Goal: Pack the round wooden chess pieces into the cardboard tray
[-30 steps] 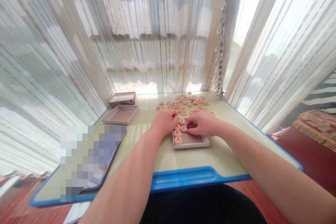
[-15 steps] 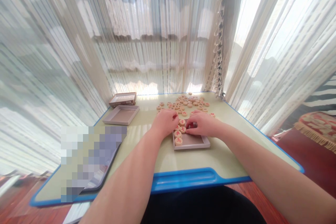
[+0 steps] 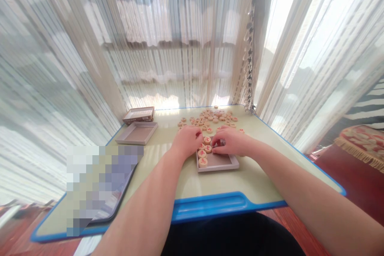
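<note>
A shallow cardboard box tray (image 3: 218, 168) lies on the table in front of me. Along its left side sit round wooden xiangqi pieces with red characters, a horse piece (image 3: 203, 162) nearest me. Beside that row are two advisor pieces (image 3: 207, 149). At the tray's far left corner, my left hand (image 3: 189, 140) has its fingers curled inward; what they hold, if anything, is hidden. My right hand (image 3: 231, 141) reaches over the tray's right side. Its thumb and forefinger are bent but apart, their tips close against the advisor pieces.
Many loose xiangqi pieces (image 3: 215, 120) are scattered behind my hands. At the left lie another shallow tray (image 3: 132, 139), a box (image 3: 138, 115) and a dark-edged tablet-like item (image 3: 120, 204), partly blurred. The table (image 3: 168, 168) has a blue rim; curtains hang behind it.
The view has shifted slightly. Both hands stay at the tray in nearly the same pose, and the pieces in it look unmoved.
</note>
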